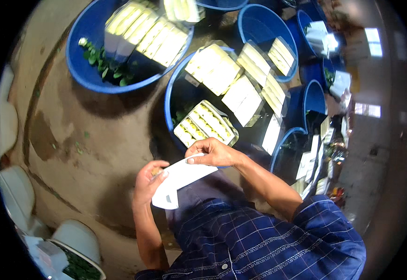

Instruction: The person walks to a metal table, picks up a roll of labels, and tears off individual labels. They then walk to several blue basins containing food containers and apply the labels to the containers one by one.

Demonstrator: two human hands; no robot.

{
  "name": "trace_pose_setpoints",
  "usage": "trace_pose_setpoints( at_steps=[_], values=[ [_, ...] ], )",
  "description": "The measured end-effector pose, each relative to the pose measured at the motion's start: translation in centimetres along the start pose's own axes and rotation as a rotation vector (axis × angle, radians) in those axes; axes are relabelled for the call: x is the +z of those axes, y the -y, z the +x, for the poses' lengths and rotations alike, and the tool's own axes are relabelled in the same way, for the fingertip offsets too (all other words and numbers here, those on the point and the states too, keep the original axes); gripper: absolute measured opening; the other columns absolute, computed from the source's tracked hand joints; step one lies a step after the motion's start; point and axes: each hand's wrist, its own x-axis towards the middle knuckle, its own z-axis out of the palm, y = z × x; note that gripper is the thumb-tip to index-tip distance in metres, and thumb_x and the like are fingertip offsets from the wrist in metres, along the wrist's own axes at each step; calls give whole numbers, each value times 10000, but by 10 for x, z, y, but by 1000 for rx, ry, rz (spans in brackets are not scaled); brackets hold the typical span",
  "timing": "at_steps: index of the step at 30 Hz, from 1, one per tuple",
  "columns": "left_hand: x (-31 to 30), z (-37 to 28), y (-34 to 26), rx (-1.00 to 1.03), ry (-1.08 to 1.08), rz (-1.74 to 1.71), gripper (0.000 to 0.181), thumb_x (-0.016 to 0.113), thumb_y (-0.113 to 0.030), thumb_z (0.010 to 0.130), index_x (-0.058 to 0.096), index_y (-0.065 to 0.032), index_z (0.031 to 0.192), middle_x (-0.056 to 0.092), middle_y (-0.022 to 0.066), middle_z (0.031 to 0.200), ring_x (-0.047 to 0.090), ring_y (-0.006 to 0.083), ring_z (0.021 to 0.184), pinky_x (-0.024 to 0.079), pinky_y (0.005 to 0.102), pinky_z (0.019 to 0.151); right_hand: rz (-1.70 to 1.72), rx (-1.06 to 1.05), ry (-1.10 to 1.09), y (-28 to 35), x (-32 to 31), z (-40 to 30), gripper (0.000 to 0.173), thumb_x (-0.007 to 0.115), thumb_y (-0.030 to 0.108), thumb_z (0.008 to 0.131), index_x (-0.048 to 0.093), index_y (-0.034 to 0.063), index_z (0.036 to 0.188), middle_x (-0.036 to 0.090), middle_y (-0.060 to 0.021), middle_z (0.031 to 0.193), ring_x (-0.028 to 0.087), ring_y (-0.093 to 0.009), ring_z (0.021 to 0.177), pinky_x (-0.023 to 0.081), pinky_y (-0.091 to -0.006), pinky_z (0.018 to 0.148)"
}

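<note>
A strip of white paper or labels [186, 175] spans both hands in front of the body, its lower left end hanging down with a small dark mark. My left hand [151, 182] grips its left part between thumb and fingers. My right hand [210, 154] pinches its upper edge near the right end. Just beyond the right hand, a wrapped bunch of pale flowers [207, 122] leans in a blue tub [168, 98]. More wrapped bunches [217, 70] stand in the same tub, their heads packed in rows.
Another blue tub [119, 89] at the upper left holds wrapped bunches and a loose white flower [83, 42] with green leaves. Several blue tubs [266, 21] stand along the right. Pale buckets [77, 238] line the lower left. Leaf scraps lie on the stained floor [119, 140].
</note>
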Motion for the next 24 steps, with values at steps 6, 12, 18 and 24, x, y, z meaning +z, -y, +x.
trace_pose_setpoints(
  at_steps=[6, 12, 18, 24],
  values=[
    [62, -6, -15, -98, 28, 572, 258, 686, -48, 816, 636, -19, 1068, 663, 44, 924, 592, 112, 832, 483, 270, 744, -24, -268, -135, -16, -19, -55, 237, 743, 165, 811, 669, 22, 984, 673, -52, 920, 610, -120, 889, 480, -266, 796],
    [131, 10, -12, -218, 135, 751, 318, 767, -117, 774, 664, -5, 1053, 683, 52, 924, 589, 103, 858, 486, 272, 759, 69, -509, -179, -46, -58, -107, 266, 735, 131, 777, 643, -2, 988, 680, -130, 922, 652, -226, 902, 497, -321, 789],
    [197, 29, 2, -233, 129, 464, 338, 719, -58, 818, 604, -8, 1133, 657, 17, 911, 566, 37, 770, 462, 195, 662, 130, -609, -222, -79, -99, -147, 360, 728, 184, 811, 609, -15, 1087, 672, -154, 933, 664, -233, 865, 499, -319, 761],
    [233, 53, 1, -304, 35, 530, 198, 709, -71, 829, 652, -10, 1009, 651, -5, 851, 562, 48, 722, 445, 204, 642, 213, -623, -268, -104, -142, -164, 373, 728, 190, 810, 606, 1, 1107, 667, -153, 960, 653, -230, 900, 497, -324, 764]
  ],
)
